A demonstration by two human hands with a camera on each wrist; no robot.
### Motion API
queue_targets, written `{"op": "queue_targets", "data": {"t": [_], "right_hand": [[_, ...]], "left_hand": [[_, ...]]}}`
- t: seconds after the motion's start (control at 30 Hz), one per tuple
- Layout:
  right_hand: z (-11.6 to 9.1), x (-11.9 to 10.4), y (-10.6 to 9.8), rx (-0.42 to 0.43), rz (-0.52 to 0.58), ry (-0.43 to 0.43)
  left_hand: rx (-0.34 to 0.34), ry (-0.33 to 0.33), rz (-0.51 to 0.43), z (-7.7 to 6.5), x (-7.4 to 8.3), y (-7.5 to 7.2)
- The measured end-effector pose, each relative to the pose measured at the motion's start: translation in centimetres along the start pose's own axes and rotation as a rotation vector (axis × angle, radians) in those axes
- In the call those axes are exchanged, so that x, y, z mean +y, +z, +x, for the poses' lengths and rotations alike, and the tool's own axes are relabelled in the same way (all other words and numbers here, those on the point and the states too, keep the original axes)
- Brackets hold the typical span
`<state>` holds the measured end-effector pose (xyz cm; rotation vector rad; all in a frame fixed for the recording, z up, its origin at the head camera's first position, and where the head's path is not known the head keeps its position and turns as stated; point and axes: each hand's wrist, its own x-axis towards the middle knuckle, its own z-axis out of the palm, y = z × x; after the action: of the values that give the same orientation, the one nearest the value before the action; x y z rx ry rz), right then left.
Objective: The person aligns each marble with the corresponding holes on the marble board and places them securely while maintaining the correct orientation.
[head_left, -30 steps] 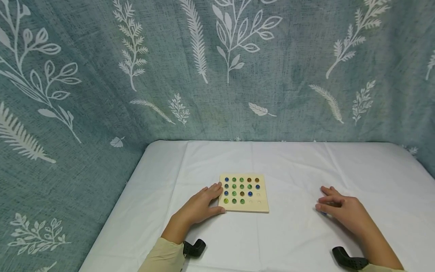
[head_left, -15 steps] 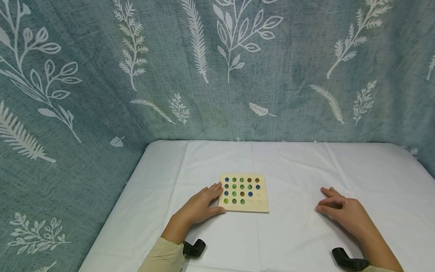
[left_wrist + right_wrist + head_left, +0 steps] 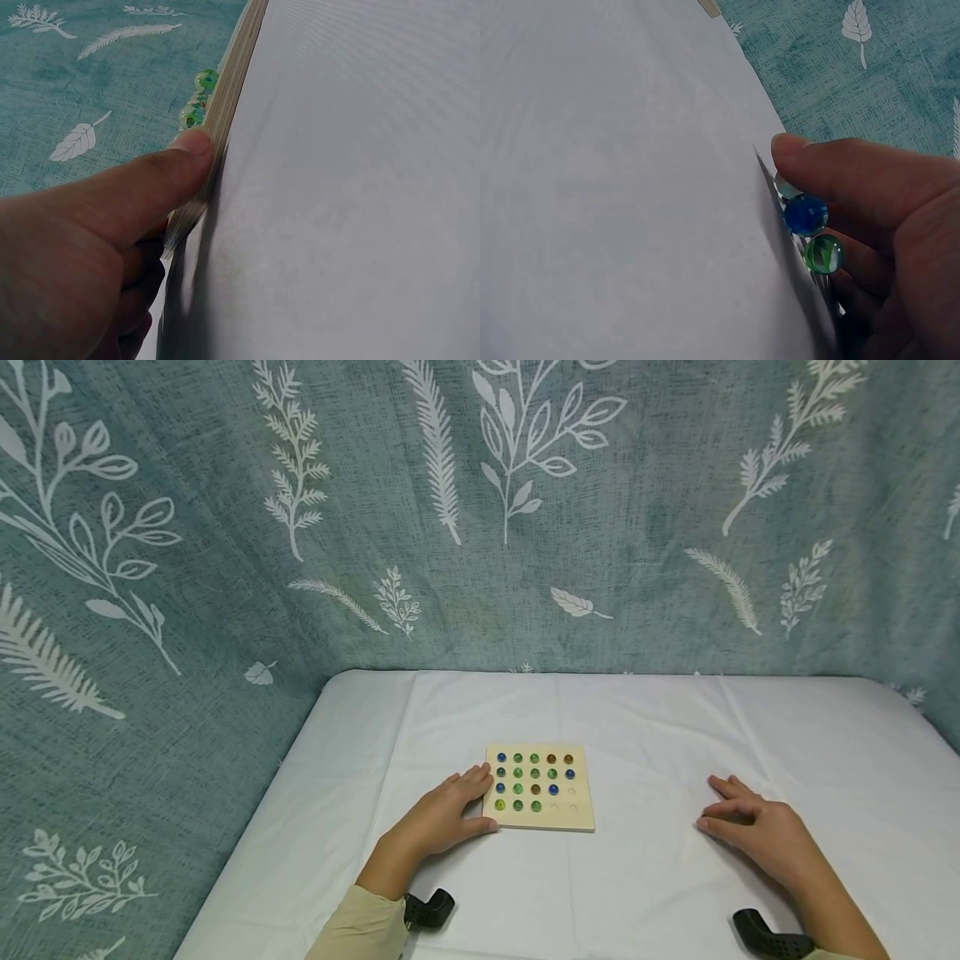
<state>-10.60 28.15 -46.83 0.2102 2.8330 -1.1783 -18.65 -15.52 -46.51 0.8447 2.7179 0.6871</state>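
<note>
A thin pale wooden board (image 3: pixel 579 821) lies on the white cloth, rows of hollows in its top. Blue, green and brown marbles (image 3: pixel 517 773) fill most of these; the hollows at its right front corner are bare. My left hand (image 3: pixel 442 814) grips the board's left front corner, thumb (image 3: pixel 193 142) at the front edge and fingers along the left side. Off to the right, my right hand (image 3: pixel 765 831) is curled low over the cloth. In the right wrist view a pale marble (image 3: pixel 786 185) sits under the thumb, beside a blue marble (image 3: pixel 805 215) and a green marble (image 3: pixel 824 254).
A white cloth (image 3: pixel 637 885) with creases covers the table. Behind it and to the left hangs a teal curtain (image 3: pixel 645 602) with white leaf prints. Black wrist mounts (image 3: pixel 430 908) sit on both forearms.
A blue spot seen under the right thumb in the oldest head frame is now hidden. The right thumb and fingers have shifted slightly. The left hand and the board stay in place.
</note>
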Motion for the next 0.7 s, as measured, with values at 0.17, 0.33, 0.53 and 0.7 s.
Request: {"op": "queue_targets", "data": {"t": [0.17,0.33,0.53,0.7], "right_hand": [[-0.02,0.0,0.06,0.003,-0.001,-0.001],[-0.02,-0.01,-0.01,-0.006,-0.004,-0.01],[-0.03,-0.01,-0.08,-0.019,-0.003,-0.016],[-0.01,0.07,-0.07,-0.015,-0.006,-0.022]], "left_hand": [[0.004,0.01,0.018,0.01,-0.08,0.06],[0.005,0.011,0.017,0.02,-0.09,0.04],[0.003,0.011,0.008,-0.02,-0.02,-0.04],[0.003,0.011,0.004,-0.04,-0.03,-0.02]]}}
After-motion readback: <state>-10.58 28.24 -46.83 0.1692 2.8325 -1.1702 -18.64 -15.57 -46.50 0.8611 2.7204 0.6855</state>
